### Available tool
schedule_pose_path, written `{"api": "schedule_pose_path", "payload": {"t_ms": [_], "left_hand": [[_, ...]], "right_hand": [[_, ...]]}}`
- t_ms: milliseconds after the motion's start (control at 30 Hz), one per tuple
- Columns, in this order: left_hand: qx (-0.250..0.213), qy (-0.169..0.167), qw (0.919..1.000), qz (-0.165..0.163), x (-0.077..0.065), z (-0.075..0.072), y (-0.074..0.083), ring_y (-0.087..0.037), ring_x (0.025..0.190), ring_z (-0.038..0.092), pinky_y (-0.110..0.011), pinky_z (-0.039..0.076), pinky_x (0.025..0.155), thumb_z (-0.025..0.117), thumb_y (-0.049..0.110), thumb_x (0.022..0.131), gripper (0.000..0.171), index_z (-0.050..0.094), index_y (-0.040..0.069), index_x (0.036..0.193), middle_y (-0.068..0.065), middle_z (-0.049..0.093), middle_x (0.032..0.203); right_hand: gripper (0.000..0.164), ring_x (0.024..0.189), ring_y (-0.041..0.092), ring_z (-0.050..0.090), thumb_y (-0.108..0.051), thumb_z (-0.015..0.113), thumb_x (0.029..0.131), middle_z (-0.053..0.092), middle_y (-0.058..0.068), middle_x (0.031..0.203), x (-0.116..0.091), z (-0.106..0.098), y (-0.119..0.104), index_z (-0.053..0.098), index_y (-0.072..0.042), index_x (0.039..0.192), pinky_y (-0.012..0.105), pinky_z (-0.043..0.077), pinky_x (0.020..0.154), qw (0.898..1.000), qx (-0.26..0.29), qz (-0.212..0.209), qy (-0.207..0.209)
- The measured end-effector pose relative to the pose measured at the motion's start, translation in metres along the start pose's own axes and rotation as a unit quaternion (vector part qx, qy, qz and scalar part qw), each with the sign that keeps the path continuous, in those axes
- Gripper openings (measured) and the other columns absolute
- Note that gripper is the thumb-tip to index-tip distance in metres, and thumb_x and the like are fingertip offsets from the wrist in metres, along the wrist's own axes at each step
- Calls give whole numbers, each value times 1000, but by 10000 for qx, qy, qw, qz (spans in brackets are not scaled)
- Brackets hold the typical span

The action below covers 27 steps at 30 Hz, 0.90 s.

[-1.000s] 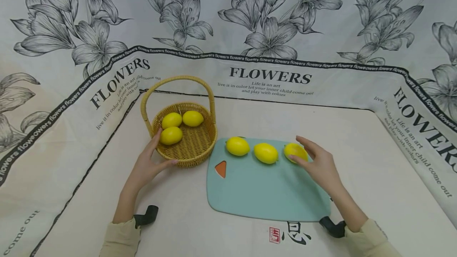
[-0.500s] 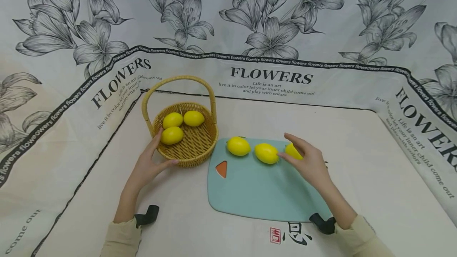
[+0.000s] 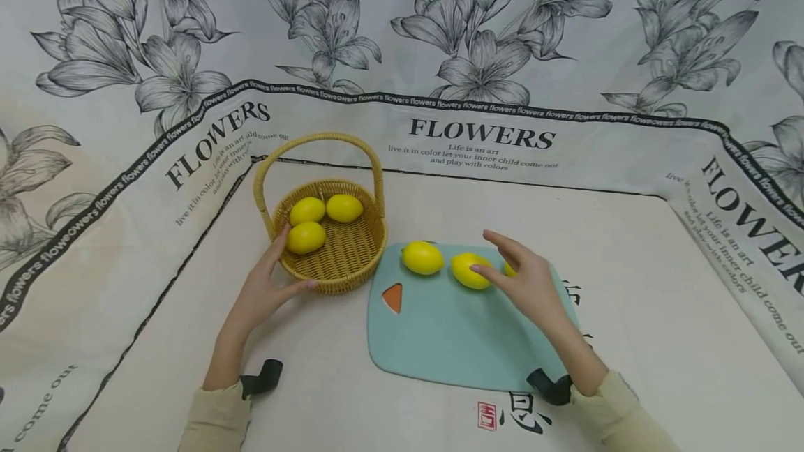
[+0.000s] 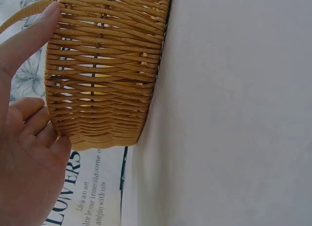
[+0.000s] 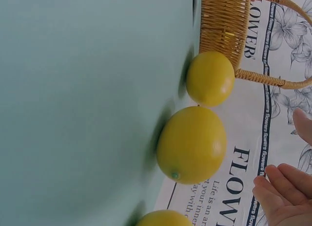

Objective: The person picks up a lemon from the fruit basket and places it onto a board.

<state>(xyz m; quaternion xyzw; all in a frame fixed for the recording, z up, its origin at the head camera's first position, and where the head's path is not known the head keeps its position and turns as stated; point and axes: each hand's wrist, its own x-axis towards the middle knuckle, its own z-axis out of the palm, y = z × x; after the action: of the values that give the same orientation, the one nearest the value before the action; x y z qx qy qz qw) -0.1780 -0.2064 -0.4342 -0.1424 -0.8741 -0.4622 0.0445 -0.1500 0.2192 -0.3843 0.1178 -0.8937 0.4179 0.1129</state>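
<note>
My left hand (image 3: 264, 291) holds the rim of a wicker basket (image 3: 345, 250), thumb at the front and fingers at the left side. In the left wrist view, the thumb and bent fingers lie against the rim of the woven wall (image 4: 107, 75). The basket contains three yellow lemons (image 3: 306, 237). Over a light blue-green cutting board (image 3: 440, 340), my right hand (image 3: 527, 288) hovers with thumb and fingers spread. Its thumb overlaps the middle lemon (image 3: 465, 270) in the head view. A left lemon (image 3: 422, 258) lies beside that one; the right lemon (image 3: 510, 268) is mostly hidden behind the hand.
The board stands right beside the basket and has a triangular orange cutout (image 3: 392, 298). The basket's tall arched handle (image 3: 326, 137) rises over it. A white cloth (image 3: 314, 368) with printed writing covers the table, and a flower-patterned cloth (image 3: 477, 68) hangs behind.
My right hand has moved left, from the right lemon to the middle one, leaving the right lemon on the board. My left hand stays at the basket.
</note>
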Motion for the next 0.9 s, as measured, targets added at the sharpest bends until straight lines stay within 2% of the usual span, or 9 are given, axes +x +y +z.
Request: {"api": "schedule_pose_path", "payload": {"t_ms": [233,400,567,900], "left_hand": [[-29,-20,10000,-61,0,-1,2,-31,146,10,-56,15,115,82,35,77,109,9,19,157,-7,7,161],[7,-8,10000,-75,0,-1,2,-30,146,10,-56,15,115,82,37,77,109,9,24,156,-5,7,161],[25,-12,10000,-71,0,0,-1,-31,146,10,-56,15,115,82,38,77,109,9,24,156,-5,7,161],[43,22,10000,-4,1,-1,-2,-31,145,11,-55,15,115,82,37,76,109,10,19,157,-6,8,161]], "right_hand": [[62,130,29,46,-25,76,84,52,10,140,6,10,-8,52,-7,138,29,40,104,9997,194,-29,-127],[59,130,27,46,-22,76,84,53,8,139,12,19,-15,54,-9,137,25,40,104,9990,408,-27,-177],[58,130,25,47,-19,77,83,54,8,138,18,28,-22,55,-8,136,26,40,104,9980,584,-148,-189],[59,129,25,48,-23,78,82,55,8,137,30,46,-34,56,-9,135,30,41,104,9965,766,-232,-261]]}}
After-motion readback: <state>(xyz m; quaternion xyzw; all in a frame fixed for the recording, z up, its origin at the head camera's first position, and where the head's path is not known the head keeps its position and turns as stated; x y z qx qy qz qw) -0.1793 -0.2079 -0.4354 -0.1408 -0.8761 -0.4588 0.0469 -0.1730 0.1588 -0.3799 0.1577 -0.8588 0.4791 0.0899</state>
